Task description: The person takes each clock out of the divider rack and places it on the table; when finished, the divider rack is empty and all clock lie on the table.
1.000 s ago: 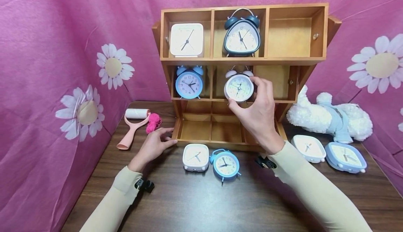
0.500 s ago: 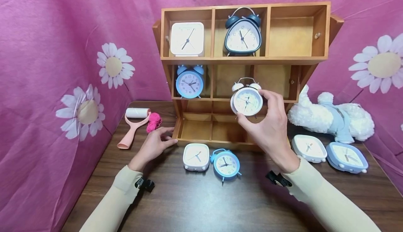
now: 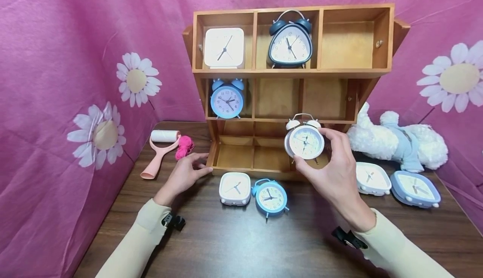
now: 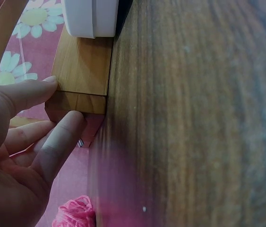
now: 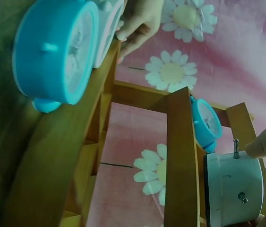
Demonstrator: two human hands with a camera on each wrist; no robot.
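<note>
Clock [image 3: 306, 143], white, twin-bell, is pinched by right hand [image 3: 337, 171] before wooden rack [image 3: 277, 100], lower tier; rack corner is touched by loose-fingered left hand [image 3: 184, 175]; carrying is judged in hand; steady set-down is seemingly required.

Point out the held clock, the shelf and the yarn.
Held clock [image 3: 305, 142]: head view, on its dial.
Shelf [image 3: 277, 98]: head view, on the back panel of its central compartment.
Yarn [image 3: 184, 147]: head view, on the middle of the bundle.
</note>
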